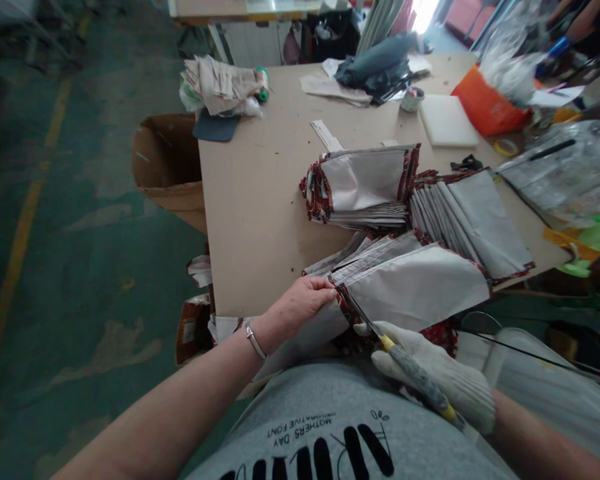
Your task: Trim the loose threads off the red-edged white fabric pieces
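Note:
My bare left hand (313,299) pinches the corner of a pale grey fabric piece with a dark red patterned edge. That fabric piece (415,287) lies on top of a fanned stack at the table's front edge. In a white knitted glove, my right hand (435,367) is closed around scissors (415,373), whose handle is wrapped in grey material with yellow ends. Their blades point up and left, to the red edging just right of my left fingertips. Whether the blades are apart cannot be made out.
Two more stacks of grey fabric pieces, one behind (370,177) and one to the right (480,213), lie on the table (250,220). A cardboard box (167,160) stands off its left side. Plastic bags (580,173) crowd the right, and a cloth bundle (223,83) sits at the back left.

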A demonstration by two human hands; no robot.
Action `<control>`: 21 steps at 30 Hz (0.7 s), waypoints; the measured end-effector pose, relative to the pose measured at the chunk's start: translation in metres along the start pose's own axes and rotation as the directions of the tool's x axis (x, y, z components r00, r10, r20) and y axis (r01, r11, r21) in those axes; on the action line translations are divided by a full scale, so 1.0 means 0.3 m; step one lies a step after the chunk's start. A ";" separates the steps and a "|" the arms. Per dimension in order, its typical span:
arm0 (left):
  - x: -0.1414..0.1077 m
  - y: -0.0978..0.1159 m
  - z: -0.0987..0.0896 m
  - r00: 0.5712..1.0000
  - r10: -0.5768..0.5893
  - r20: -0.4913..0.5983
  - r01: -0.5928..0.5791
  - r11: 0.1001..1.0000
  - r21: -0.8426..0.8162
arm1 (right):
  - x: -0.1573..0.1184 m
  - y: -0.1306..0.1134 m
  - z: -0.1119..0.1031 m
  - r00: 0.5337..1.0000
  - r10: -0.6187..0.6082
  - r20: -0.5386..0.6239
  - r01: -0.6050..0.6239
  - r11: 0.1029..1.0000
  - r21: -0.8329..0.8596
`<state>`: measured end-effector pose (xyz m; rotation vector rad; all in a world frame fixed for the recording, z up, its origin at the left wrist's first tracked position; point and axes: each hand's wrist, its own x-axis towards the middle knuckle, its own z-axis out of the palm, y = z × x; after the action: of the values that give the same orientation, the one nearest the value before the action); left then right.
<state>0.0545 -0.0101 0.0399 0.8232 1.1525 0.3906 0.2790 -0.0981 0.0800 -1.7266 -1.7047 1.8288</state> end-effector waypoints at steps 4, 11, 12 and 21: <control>0.006 -0.015 0.007 1.000 0.013 -0.012 -0.013 1.000 -0.006 | 0.009 0.020 -0.004 0.999 -0.007 0.051 0.007 1.000 0.001; 0.001 -0.029 0.004 0.999 0.045 -0.010 -0.045 0.999 -0.030 | 0.027 -0.016 0.009 0.999 0.010 0.047 -0.009 1.000 -0.021; 0.000 -0.031 0.004 0.999 0.045 -0.013 -0.045 0.998 -0.040 | 0.028 -0.017 0.010 0.999 0.020 0.047 -0.018 0.999 -0.037; -0.020 -0.030 0.012 0.999 0.035 -0.005 -0.035 0.998 -0.057 | 0.029 0.006 0.007 0.999 0.010 0.043 -0.005 0.995 -0.102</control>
<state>0.0543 -0.0213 0.0378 0.7938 1.1271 0.4524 0.2754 -0.0940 0.0728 -1.7447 -1.8416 1.8256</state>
